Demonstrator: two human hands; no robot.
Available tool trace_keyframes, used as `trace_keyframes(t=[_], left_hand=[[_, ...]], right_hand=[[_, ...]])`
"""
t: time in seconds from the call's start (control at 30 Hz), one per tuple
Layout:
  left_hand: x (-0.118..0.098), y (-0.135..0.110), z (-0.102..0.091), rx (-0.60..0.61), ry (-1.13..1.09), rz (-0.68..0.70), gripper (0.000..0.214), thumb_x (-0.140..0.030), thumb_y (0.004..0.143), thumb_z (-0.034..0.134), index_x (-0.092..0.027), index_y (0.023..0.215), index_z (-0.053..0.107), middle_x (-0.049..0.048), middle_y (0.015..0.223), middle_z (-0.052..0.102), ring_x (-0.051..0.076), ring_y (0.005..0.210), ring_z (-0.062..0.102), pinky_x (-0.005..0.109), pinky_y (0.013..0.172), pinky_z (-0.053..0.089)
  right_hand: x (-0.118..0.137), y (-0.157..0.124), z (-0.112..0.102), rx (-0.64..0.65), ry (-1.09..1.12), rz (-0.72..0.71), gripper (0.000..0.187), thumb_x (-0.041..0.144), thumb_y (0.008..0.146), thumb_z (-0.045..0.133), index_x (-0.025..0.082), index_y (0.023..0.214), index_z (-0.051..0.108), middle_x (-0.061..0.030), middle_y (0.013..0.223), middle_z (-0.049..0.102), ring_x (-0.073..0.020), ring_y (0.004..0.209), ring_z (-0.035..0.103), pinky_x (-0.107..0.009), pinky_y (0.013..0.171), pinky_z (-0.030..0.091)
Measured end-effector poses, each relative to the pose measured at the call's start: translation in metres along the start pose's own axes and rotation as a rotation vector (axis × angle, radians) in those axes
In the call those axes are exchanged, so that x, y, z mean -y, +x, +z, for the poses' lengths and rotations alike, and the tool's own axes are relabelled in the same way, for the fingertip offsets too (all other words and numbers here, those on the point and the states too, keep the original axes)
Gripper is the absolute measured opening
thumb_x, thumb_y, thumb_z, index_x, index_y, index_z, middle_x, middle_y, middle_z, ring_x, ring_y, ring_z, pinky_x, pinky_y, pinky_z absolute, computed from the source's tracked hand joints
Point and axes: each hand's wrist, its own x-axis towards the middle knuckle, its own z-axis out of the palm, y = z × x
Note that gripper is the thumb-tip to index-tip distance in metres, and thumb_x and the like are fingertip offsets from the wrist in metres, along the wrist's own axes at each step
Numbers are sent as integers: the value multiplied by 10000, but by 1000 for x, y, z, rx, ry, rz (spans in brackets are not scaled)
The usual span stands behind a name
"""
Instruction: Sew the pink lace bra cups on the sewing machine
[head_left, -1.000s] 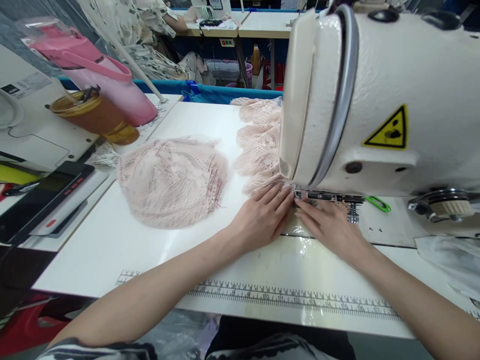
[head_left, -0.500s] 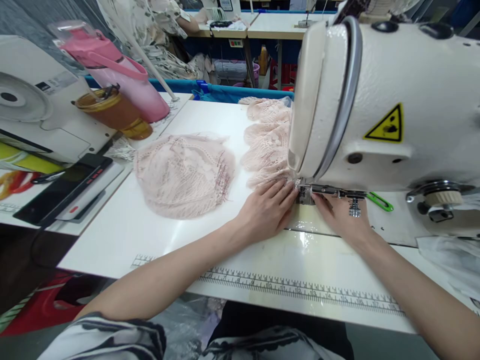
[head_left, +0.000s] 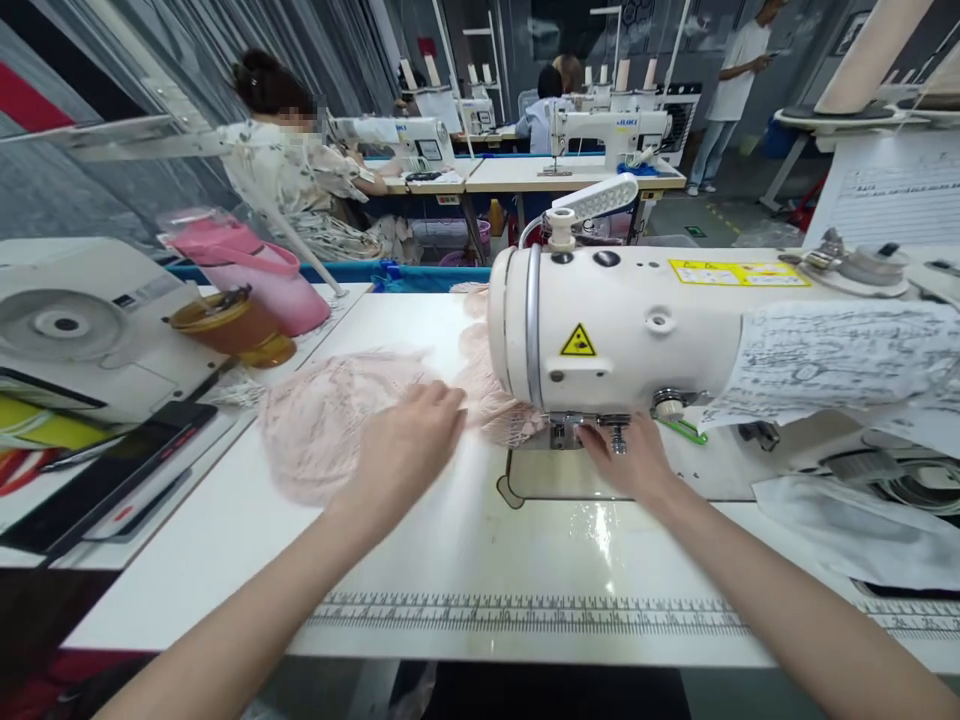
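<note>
pink lace (head_left: 496, 408) partly behind sewing machine (head_left: 630, 335)

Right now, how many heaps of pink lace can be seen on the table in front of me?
2. One heap is partly behind your left hand; another heap is at the machine's left end, which may hide more.

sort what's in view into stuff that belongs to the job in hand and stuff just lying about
Seems part of the job:
- sewing machine, with the right hand by its foot
- pink lace beside and partly behind the machine head
- loose lace piece, near the left hand

Apparently just lying about:
- pink bottle
- amber cup
- flat black device
</note>
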Motion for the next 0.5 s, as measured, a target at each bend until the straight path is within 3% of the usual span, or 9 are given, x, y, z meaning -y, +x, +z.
trace_keyframes(t=[0.1,0.17,0.33,0.4,0.5], left_hand=[[27,-13,-12,203,118,-231,326,-309,934,328,-168,860,612,107,867,645,292,825,619,279,426,346],[39,-23,-10,280,95,-258,334,-315,938,304,-184,851,599,90,905,648,275,846,624,263,428,312],[50,-35,3,197,27,-292,363,-364,921,338,-188,819,638,96,921,668,272,877,622,280,477,315],[52,-36,3,211,-94,-306,322,-334,883,382,-190,790,654,82,902,677,255,850,623,279,532,355],[57,-37,4,212,-216,-340,280,-294,842,420,-192,768,670,64,921,691,222,833,620,273,600,393]], right_hand=[[3,0,-2,7,3,2,300,338,909,486,242,749,722,-41,707,699,-198,706,613,-372,748,458],[4,1,-2,13,-1,1,315,331,907,497,236,685,699,-27,667,688,-179,655,601,-354,731,457],[-1,1,2,17,2,-39,300,350,911,480,215,799,723,-68,739,701,-228,774,618,-406,814,436],[-4,-3,5,3,11,-49,327,373,907,479,173,827,725,-105,720,693,-253,742,607,-455,823,420],[-10,-8,11,-76,-7,-55,279,390,879,531,193,823,722,-72,664,675,-216,658,578,-404,777,417]])
